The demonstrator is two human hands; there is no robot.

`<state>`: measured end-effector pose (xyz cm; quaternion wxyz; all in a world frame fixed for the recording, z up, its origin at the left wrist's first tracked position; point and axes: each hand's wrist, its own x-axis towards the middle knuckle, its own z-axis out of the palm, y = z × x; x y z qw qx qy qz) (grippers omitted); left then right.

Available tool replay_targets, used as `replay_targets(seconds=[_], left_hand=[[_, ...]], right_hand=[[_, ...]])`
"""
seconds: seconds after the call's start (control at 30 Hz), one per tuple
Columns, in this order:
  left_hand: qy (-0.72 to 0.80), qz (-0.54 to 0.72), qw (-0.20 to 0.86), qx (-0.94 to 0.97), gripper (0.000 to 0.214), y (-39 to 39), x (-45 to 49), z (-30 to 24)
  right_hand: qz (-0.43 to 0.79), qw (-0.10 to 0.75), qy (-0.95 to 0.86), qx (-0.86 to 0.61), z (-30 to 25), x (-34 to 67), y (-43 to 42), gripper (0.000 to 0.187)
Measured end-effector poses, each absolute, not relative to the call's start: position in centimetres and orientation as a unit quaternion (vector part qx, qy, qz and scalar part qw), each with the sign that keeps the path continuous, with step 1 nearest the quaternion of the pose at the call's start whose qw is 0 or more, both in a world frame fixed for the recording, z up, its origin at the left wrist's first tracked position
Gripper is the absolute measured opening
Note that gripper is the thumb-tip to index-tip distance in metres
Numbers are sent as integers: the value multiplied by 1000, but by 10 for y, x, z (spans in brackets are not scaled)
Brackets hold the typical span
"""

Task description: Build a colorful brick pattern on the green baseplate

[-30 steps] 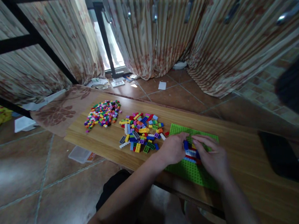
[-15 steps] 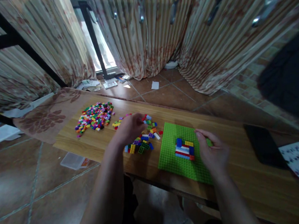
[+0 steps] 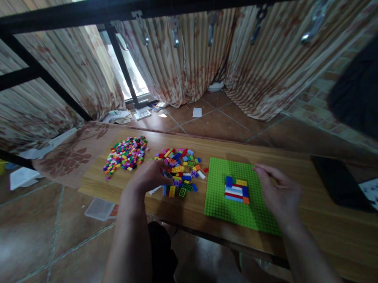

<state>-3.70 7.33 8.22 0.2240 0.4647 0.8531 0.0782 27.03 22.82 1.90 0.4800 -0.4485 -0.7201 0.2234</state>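
My left hand (image 3: 149, 176) reaches over the left side of a loose pile of larger toy bricks (image 3: 178, 169). Its thumb and forefinger are apart, with a dark brick (image 3: 168, 174) lying near the gap. My right hand (image 3: 279, 190) is over the right part of the green baseplate (image 3: 216, 202); its fingers are pressed together in a pinch near the upper right corner. Whatever the pinch holds is too small to make out. On the baseplate stands a small rectangular brick build (image 3: 237, 189) in blue, white, red, yellow and orange.
A heap of smaller colourful bricks (image 3: 128, 152) lies at the left of the wooden table (image 3: 179, 208). A dark flat device (image 3: 337, 181) and a printed sheet (image 3: 376, 193) are at the right. A clear plastic lid (image 3: 99, 208) rests on the floor below the table's left end.
My left hand has drawn back to the left across the brick pile, uncovering more of it. My right hand stays at the baseplate's right side. The camera view has shifted slightly.
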Motion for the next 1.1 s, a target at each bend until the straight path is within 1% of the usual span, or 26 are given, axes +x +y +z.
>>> replay_targets(seconds=[0.17,0.27,0.37,0.5,0.57,0.63,0.7,0.77,0.83,0.97,1.1], left_hand=[[857,69,211,466,28,81,-30,82],[851,106,218,465,23,80,-32,84],[817,211,253,474,26,78,-34,87],[677,415,361,489,32,88,-19,89],[610,482,419,469,32,99,3,84],[573,529,449,435,34,111,33,76],[546,556,492,388,34,122,65,66],[513,554,557,346,35,129,91,58],[476,567,598,308,35,134,106,52],[463,594,602,264,34,140,109,51],[458,581,616,271,36,143,104,54]], right_hand=[[224,476,-723,-448,19,269,230,26],[229,474,-722,-449,18,268,230,25],[237,471,-723,-447,19,268,230,24],[248,464,-735,-429,23,265,227,23],[254,464,-741,-413,26,263,224,21],[265,462,-751,-390,29,260,219,18],[277,445,-772,-359,33,257,213,19],[285,421,-798,-324,38,257,208,23],[295,397,-818,-293,42,257,203,28],[314,369,-833,-266,43,259,197,34],[319,377,-823,-281,39,259,197,29]])
